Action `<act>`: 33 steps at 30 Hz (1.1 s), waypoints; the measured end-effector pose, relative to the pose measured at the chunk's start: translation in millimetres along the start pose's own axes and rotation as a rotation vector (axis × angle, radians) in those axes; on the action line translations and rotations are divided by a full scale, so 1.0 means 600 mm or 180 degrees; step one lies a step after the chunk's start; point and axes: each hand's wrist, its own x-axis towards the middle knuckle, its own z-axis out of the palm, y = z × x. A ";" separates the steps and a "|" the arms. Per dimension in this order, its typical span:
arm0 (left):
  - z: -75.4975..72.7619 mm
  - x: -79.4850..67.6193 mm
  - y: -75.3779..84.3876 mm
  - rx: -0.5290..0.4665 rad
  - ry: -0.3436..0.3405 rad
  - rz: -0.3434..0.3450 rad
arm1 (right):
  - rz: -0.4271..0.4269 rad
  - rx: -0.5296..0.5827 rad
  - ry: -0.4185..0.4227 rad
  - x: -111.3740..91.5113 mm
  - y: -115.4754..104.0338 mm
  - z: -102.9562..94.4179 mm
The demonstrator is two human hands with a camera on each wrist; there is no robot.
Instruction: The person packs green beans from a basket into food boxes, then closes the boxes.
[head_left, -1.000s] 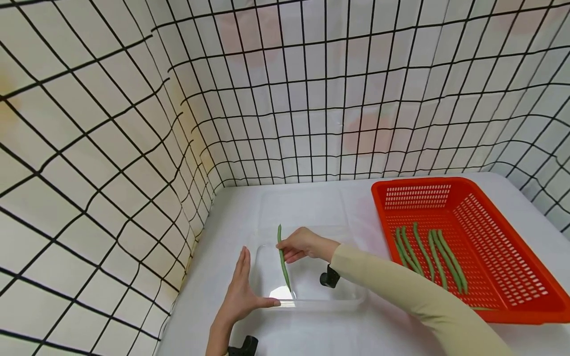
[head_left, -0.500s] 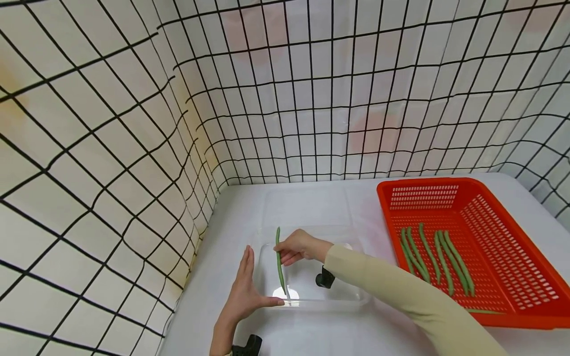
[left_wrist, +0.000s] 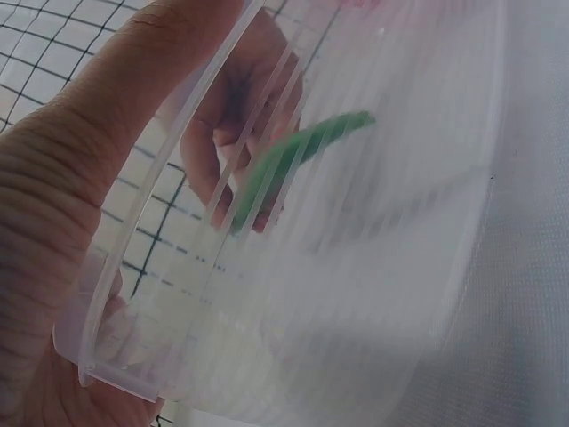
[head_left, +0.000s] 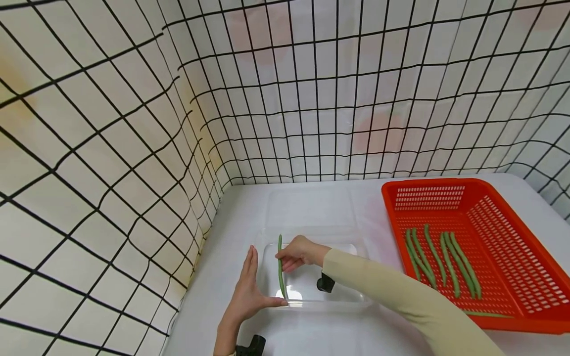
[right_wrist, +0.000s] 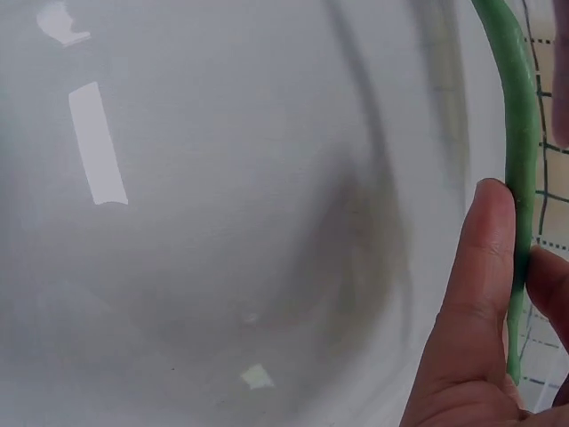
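The grip of the right hand is a pinch: thumb and finger nip a single green bean between them, partway along its length. From where I stand, the bean is held toward the left side of a clear plastic container, its long line running from far to near. Its near end comes close to the container's near wall — whether it touches there, I can't tell. Through the ribbed wall in the left wrist view, the bean shows slanting away from the pinching fingers.

The left hand is spread, its straight fingers along the container's left side and its thumb laid out to the right along the near rim. It is at the near left corner, well placed against the plastic. A bright patch of light shines on the container's floor, close to that thumb.

Over to the right, on the same white table, sits a red perforated basket. Six more beans lie side by side in its left part, and a lone bean lies crosswise by its near wall, partly behind the pale sleeve of the right arm. A small black device is at the right wrist, another at the left. White sheeting with black grid lines rises at the left and far sides.
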 end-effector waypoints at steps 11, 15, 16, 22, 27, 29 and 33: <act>0.002 0.000 -0.002 0.0014 0.0028 -0.0004 | -0.0030 -0.0150 -0.0067 0.017 0.021 0.003; 0.004 0.001 -0.003 0.0019 0.0049 0.0013 | -0.0013 -0.0119 -0.0089 0.020 0.025 0.003; 0.004 0.001 -0.003 0.0021 0.0053 0.0016 | -0.0013 -0.0120 -0.0087 0.020 0.025 0.003; 0.005 0.000 -0.001 0.0025 0.0052 -0.0007 | 0.0006 -0.0227 -0.0004 0.019 0.025 0.007; 0.004 -0.001 0.000 0.0048 0.0058 -0.0022 | 0.0061 -0.0251 0.0023 0.018 0.024 0.010; 0.004 -0.001 0.000 0.0043 0.0055 -0.0032 | 0.0074 -0.0255 0.0010 0.016 0.023 0.010; 0.004 -0.001 0.000 0.0046 0.0050 -0.0052 | 0.0081 -0.0291 -0.0062 0.015 0.020 0.009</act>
